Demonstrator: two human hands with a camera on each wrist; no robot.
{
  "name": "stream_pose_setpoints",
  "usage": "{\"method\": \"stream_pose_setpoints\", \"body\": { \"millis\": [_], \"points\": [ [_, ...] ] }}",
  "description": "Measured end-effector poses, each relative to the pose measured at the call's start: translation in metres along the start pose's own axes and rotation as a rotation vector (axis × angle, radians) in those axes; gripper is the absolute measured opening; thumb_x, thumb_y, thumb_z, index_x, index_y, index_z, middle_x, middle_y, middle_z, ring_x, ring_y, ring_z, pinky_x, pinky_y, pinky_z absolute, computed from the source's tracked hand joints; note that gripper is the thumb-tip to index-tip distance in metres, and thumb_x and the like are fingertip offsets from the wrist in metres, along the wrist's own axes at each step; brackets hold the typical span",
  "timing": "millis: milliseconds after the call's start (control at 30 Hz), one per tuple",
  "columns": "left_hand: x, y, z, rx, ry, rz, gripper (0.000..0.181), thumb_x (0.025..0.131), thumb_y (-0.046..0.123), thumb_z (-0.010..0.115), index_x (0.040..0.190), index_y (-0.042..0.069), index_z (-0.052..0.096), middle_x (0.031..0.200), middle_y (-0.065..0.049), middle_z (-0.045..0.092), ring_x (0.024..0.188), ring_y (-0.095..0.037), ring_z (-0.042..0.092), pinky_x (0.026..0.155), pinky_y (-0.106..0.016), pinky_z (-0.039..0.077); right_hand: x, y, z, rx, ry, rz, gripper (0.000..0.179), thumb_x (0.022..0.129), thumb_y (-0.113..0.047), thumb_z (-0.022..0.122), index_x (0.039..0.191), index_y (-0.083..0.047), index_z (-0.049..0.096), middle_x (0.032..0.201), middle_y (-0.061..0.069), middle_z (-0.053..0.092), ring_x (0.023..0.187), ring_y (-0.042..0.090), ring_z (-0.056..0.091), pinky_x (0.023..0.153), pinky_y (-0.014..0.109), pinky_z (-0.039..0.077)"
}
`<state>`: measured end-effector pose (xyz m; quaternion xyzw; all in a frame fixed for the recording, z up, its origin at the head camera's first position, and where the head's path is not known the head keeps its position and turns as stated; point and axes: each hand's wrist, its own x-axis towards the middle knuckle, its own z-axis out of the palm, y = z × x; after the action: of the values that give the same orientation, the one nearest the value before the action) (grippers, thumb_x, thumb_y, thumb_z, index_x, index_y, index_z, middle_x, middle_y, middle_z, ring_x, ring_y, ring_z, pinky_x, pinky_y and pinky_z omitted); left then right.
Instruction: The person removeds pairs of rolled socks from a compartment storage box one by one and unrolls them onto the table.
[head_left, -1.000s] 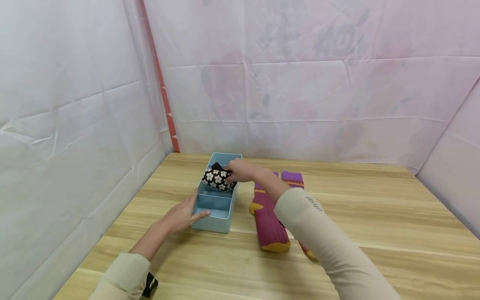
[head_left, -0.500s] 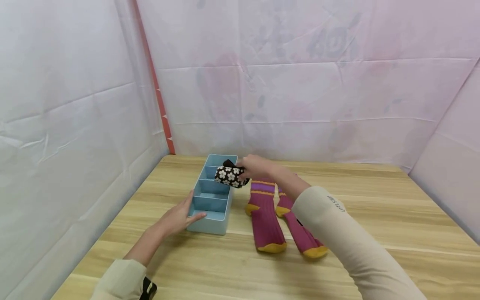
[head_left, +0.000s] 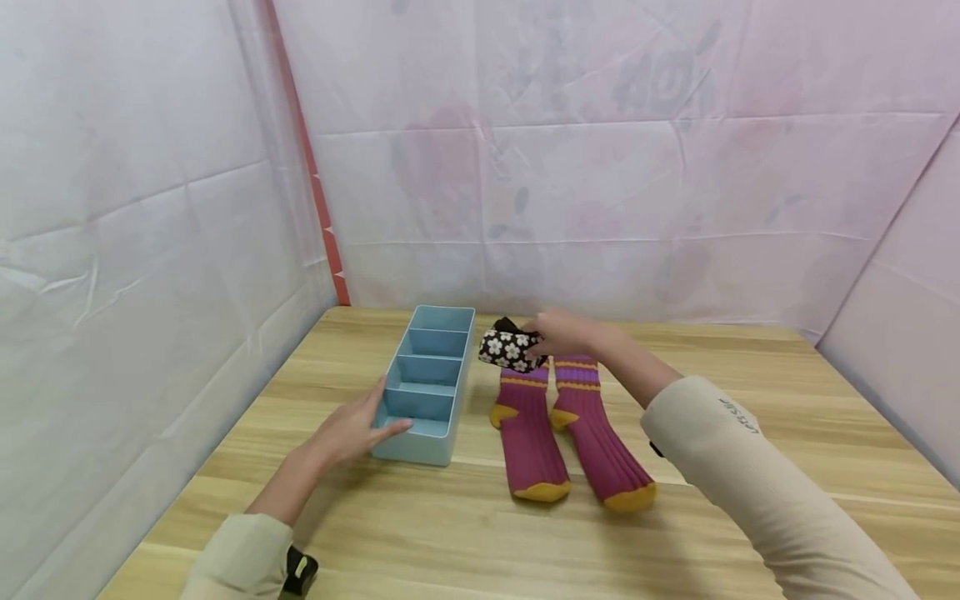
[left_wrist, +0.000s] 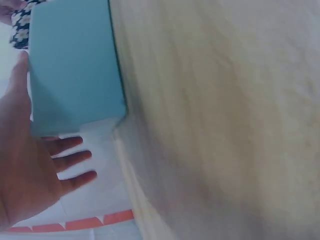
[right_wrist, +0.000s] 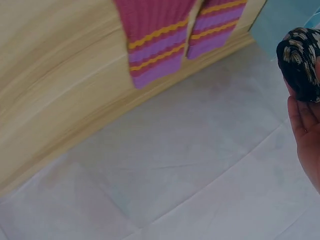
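My right hand [head_left: 564, 333] grips a rolled-up sock bundle [head_left: 507, 348], black with white flowers, above the table to the right of the blue divided box [head_left: 414, 448]. The same bundle [right_wrist: 298, 65] shows at the right edge of the right wrist view. Against the box's near left corner rests my left hand [head_left: 347, 431], thumb over the front rim and fingers along the side. Those fingers look straight and spread in the left wrist view. Two maroon socks, one on the left [head_left: 534, 450] and one on the right [head_left: 603, 446], lie flat, with purple striped cuffs and yellow heels and toes.
The box has several compartments in a row, with nothing seen in them. A wood-grain table [head_left: 765, 400] carries everything. White cloth walls stand at its left [head_left: 150, 275], back [head_left: 600, 192] and right.
My right hand has carried the flowered sock bundle rightward, from over the box to beside it, near the maroon socks' cuffs. My left hand keeps its place on the box corner.
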<state>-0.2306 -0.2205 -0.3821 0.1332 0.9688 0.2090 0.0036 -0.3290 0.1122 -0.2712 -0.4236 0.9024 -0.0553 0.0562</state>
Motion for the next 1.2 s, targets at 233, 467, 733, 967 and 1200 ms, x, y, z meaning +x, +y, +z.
{"method": "stream_pose_setpoints", "body": {
  "millis": [233, 467, 733, 967, 1200],
  "points": [
    [0.003, 0.019, -0.004, 0.089, 0.05, 0.011, 0.093, 0.086, 0.061, 0.047, 0.141, -0.01, 0.021, 0.144, -0.027, 0.023, 0.129, -0.041, 0.024, 0.1, -0.056, 0.022, -0.015, 0.016, 0.01, 0.014, -0.03, 0.03, 0.04, 0.087, -0.014, 0.064, 0.119, 0.009, 0.056, 0.115, 0.021, 0.058, 0.102, 0.031, 0.057, 0.086, 0.041, 0.045],
    [0.028, 0.061, -0.009, 0.192, 0.049, 0.126, 0.077, 0.09, 0.051, 0.05, 0.138, -0.006, 0.033, 0.142, -0.023, 0.029, 0.13, -0.037, 0.025, 0.103, -0.049, 0.022, -0.04, 0.037, 0.015, 0.076, 0.01, -0.003, 0.023, 0.085, -0.006, 0.064, 0.105, 0.006, 0.063, 0.092, 0.011, 0.065, 0.078, 0.019, 0.062, 0.07, 0.035, 0.049],
    [0.055, 0.109, -0.001, 0.232, 0.067, 0.248, 0.066, 0.091, 0.048, 0.051, 0.136, 0.001, 0.042, 0.139, -0.015, 0.038, 0.127, -0.03, 0.034, 0.1, -0.046, 0.03, -0.061, 0.05, 0.02, 0.079, 0.015, 0.003, 0.015, 0.084, -0.004, 0.064, 0.098, 0.002, 0.064, 0.08, 0.002, 0.062, 0.069, 0.013, 0.058, 0.062, 0.032, 0.046],
    [0.079, 0.146, 0.016, 0.243, 0.028, 0.301, 0.063, 0.092, 0.049, 0.048, 0.136, 0.004, 0.043, 0.136, -0.01, 0.043, 0.124, -0.026, 0.039, 0.099, -0.039, 0.034, -0.078, 0.054, 0.022, 0.097, 0.035, 0.022, 0.019, 0.083, -0.001, 0.065, 0.1, 0.006, 0.063, 0.085, 0.008, 0.063, 0.074, 0.019, 0.06, 0.065, 0.036, 0.049],
    [0.101, 0.174, 0.031, 0.205, 0.07, 0.353, 0.053, 0.091, 0.042, 0.055, 0.13, 0.007, 0.049, 0.128, -0.006, 0.052, 0.112, -0.02, 0.051, 0.088, -0.031, 0.043, -0.093, 0.06, 0.024, 0.098, 0.065, 0.016, 0.025, 0.08, 0.002, 0.065, 0.104, 0.009, 0.063, 0.09, 0.01, 0.065, 0.079, 0.022, 0.062, 0.067, 0.037, 0.049]
  ]
}}
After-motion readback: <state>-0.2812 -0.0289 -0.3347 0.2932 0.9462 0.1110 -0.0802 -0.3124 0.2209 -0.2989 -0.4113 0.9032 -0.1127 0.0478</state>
